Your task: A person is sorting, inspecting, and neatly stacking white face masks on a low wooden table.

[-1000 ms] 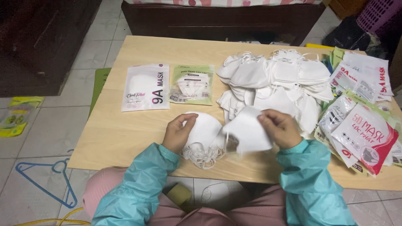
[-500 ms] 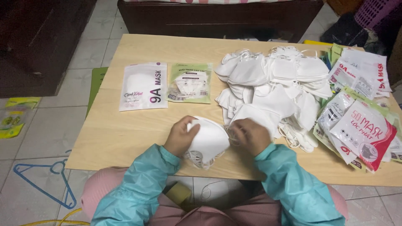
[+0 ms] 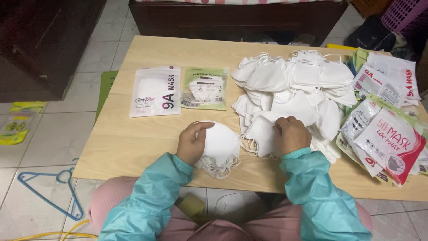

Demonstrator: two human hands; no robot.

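- Where the head view looks down, a small stack of masks (image 3: 219, 145) is gripped by the left hand (image 3: 192, 143) near the table's (image 3: 133, 143) front edge.
- One mask (image 3: 261, 136) at the heap of masks (image 3: 294, 96) is pinched by the right hand (image 3: 292, 134).
- Judged light, soft, easily crushed; best held at the folded edge.
- Packets (image 3: 385, 138) are noted at right.

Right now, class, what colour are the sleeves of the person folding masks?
Teal, a light blue-green; the sleeves show best in the head view.
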